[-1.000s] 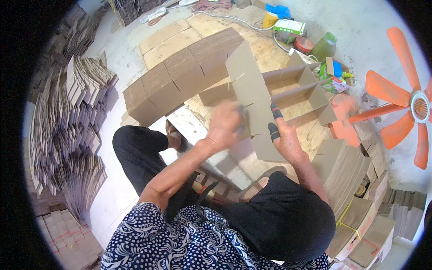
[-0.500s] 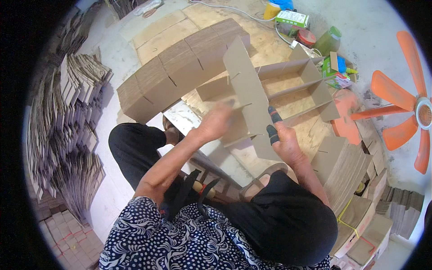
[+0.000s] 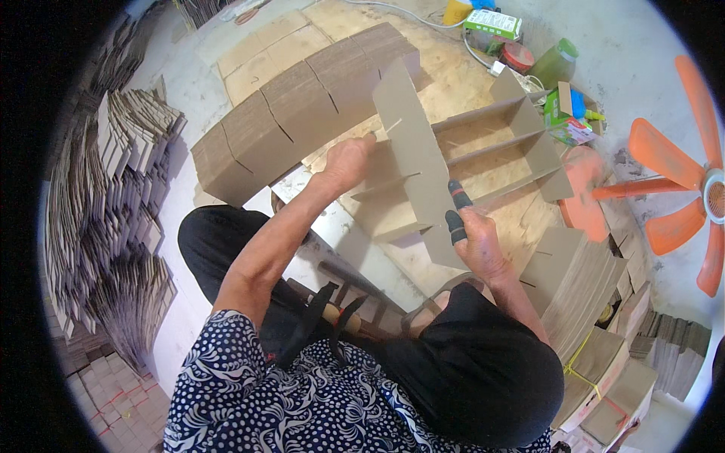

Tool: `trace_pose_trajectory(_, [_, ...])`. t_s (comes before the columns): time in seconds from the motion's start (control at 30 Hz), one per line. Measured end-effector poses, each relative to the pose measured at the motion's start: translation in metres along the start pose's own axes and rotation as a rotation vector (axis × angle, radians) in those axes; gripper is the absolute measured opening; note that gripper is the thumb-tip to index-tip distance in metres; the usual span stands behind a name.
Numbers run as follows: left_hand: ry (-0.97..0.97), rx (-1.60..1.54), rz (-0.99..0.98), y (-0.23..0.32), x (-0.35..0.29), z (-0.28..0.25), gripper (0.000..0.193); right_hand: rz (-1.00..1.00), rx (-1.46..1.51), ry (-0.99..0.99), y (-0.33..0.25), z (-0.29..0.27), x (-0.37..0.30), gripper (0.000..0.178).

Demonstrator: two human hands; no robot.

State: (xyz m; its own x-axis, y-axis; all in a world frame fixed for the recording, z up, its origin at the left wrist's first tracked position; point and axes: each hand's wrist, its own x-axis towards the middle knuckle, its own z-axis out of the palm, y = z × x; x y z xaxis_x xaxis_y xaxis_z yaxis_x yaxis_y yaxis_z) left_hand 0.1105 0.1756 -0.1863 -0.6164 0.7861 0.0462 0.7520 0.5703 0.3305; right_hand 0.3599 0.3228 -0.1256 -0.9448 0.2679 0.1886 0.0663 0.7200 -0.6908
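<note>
My right hand [image 3: 482, 240], black wraps on two of its fingers, grips the right edge of a long slotted cardboard divider strip [image 3: 417, 151] that stands tilted before me. Cross strips [image 3: 393, 198] stick out from its left side, set into its slots. At the uppermost of these, my left hand [image 3: 349, 162] has its fingers closed at the top edge of the cardboard; its fingertips are partly hidden. Just beyond, to the right, stands a cardboard divider grid [image 3: 495, 164] with open compartments.
A curved row of stacked cardboard strips [image 3: 294, 102] stands at the far left of the wooden board [image 3: 445, 87]. More strips [image 3: 578, 279] stand by my right arm. Tall cardboard piles [image 3: 121, 226] line the left. An orange fan [image 3: 668, 166], a green jar [image 3: 555, 62] and small boxes [image 3: 492, 24] are at the right.
My left hand has moved up and to the left, from the middle cross strip to the uppermost one. My right hand stays on the long strip's right edge.
</note>
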Motion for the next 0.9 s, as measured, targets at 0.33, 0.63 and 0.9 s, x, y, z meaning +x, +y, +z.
trace_pose_trajectory(0.33, [-0.059, -0.038, -0.086, 0.014, 0.004, -0.007, 0.015, 0.037, -0.133, -0.034, -0.004, 0.014, -0.008, 0.023])
trace_pose_trajectory(0.63, [0.091, -0.083, -0.095, 0.022, 0.004, -0.011, 0.019, 0.103, -0.398, -0.160, -0.016, 0.033, 0.010, 0.018])
trace_pose_trajectory(0.9, [0.099, -0.449, 0.247, 0.116, -0.040, -0.028, 0.025, 0.372, -0.512, 0.718, 0.052, -0.040, -0.147, 0.041])
